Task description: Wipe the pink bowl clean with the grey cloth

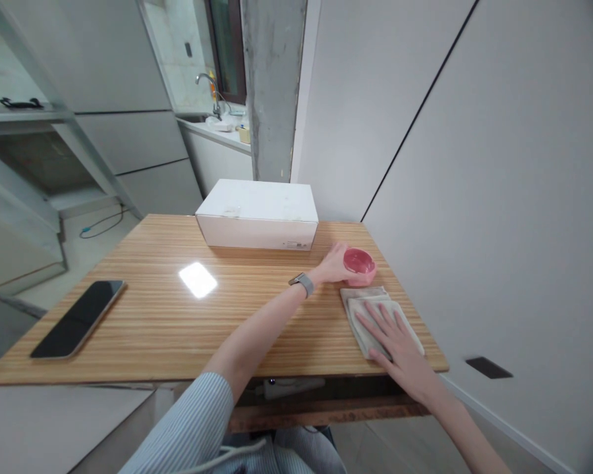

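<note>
At the right side of the wooden table [257, 309], my left hand [334, 264] grips the near-left side of a pink bowl [360, 264], its fingers curled about the rim. The bowl stands upright, and its inside looks bare. Just in front of it lies a folded pale cloth [363, 309]. My right hand [394, 336] rests flat on this cloth with the fingers spread. A watch with a grey band sits on my left wrist.
A white cardboard box [257, 232] stands at the table's back edge. A dark phone [79, 319] lies at the left. White wall panels [474, 197] rise along the right side. Beyond the table are a faucet [216, 99] and a counter.
</note>
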A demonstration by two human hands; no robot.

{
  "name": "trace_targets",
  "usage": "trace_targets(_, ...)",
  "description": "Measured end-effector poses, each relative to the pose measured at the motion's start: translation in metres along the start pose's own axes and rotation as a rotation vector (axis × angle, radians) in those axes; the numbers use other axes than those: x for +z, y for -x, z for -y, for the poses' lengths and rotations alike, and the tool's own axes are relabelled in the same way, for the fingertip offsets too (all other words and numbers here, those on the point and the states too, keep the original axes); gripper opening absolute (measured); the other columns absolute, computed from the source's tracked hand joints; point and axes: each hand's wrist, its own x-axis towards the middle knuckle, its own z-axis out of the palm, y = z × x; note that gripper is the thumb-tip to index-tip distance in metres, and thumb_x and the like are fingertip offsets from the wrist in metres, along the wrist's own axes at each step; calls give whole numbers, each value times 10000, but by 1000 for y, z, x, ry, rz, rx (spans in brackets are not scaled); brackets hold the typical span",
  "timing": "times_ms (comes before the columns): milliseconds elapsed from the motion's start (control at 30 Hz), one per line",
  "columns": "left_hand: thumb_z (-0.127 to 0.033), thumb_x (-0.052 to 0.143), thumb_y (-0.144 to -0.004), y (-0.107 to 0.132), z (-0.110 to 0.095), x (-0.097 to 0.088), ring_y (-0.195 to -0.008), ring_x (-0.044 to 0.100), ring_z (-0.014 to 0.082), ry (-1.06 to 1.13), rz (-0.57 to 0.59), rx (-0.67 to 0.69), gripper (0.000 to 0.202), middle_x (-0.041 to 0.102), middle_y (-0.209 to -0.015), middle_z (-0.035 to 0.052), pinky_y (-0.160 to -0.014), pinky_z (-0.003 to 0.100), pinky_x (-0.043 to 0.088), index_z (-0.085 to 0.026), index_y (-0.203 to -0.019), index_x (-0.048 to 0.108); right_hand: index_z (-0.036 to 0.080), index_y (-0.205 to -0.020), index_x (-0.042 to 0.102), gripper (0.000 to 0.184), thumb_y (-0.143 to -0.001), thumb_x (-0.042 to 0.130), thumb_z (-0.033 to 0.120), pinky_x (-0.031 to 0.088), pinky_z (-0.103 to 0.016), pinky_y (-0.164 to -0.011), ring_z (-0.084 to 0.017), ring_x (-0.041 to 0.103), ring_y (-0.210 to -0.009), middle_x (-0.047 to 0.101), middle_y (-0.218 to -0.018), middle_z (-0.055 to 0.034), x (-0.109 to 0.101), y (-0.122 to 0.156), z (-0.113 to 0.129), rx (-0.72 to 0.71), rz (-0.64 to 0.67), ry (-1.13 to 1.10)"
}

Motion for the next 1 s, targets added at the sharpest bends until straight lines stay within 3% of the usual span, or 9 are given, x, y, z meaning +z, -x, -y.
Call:
trace_targets(67, -532, 772, -548, 16, -8, -8, -1414, 101, 324, -43, -51, 35, 1131, 182, -1513, 221, -1148, 454, 113, -76, -1429, 229, 290, -1435, 273, 518, -941, 353, 422, 135, -574, -1126, -276, 147, -1411, 208, -1532, -31, 0, -1, 7, 35, -88, -104)
trace_targets(133, -543, 689, -670, 38, -18, -21, -1415, 129, 286, -91, -117, 109, 1010, 191, -1514, 209, -1148, 427, 144, -76, -1432, 218, 281, -1387, 375, 451, -944, 366, 365, 191, -533, -1133, -260, 231, -1391, 286, -1504, -38, 3, -6, 20, 71, -209, -212)
trace_targets(300, -395, 545, -849, 108, -38, -62, -1214, 480, 193, -164, -221, 257, 476, 535, -1290, 94, -1047, 342, 355, -211, -1283, 480, 255, -1166, 597, 304, -927, 418, 309, 428, -436, -1009, -242, 512, -1199, 564, -1278, -79, 19, -35, 66, 84, -404, -425)
trace_targets(433, -318, 518, -866, 159, -24, -94, -1026, 583, 175, -273, -299, 112, 259, 644, -1079, 62, -903, 295, 447, -207, -1079, 615, 232, -1020, 650, 257, -931, 420, 304, 472, -387, -930, -220, 605, -1043, 670, -1081, -77, 31, -65, 107, 63, -386, -568)
trace_targets(567, -319, 484, -875, 200, 0, -116, -731, 594, 135, -369, -365, -81, 208, 664, -798, 22, -672, 238, 451, -179, -834, 632, 217, -808, 636, 285, -939, 410, 330, 492, -287, -701, -175, 641, -754, 689, -798, -34, 40, -88, 140, 113, -287, -667)
trace_targets(633, -333, 471, -878, 217, 6, -120, -585, 532, 118, -392, -375, -123, 252, 605, -644, -4, -567, 228, 396, -174, -729, 599, 210, -739, 607, 321, -944, 394, 335, 444, -269, -618, -162, 608, -655, 655, -700, -20, 44, -98, 151, 117, -268, -595)
trace_targets(733, -348, 453, -886, 237, 10, -117, -515, 486, 111, -529, -348, -207, 270, 549, -559, -28, -522, 227, 327, -186, -701, 566, 208, -667, 557, 348, -949, 384, 318, 366, -265, -572, -151, 559, -593, 609, -634, -10, 50, -107, 161, 102, -254, -404)
trace_targets(833, -336, 430, -898, 248, 11, -104, -561, 535, 125, -744, -276, -270, 258, 611, -626, -6, -545, 237, 317, -196, -725, 560, 209, -678, 532, 324, -952, 381, 295, 332, -267, -575, -156, 557, -625, 606, -664, -15, 53, -110, 166, 77, -244, -276)
trace_targets(1000, -302, 412, -905, 253, 14, -89, -680, 600, 171, -929, -203, -257, 245, 665, -740, 35, -585, 261, 321, -203, -731, 553, 212, -718, 512, 273, -951, 380, 262, 340, -270, -618, -165, 557, -691, 602, -716, -17, 55, -105, 167, 58, -213, -221)
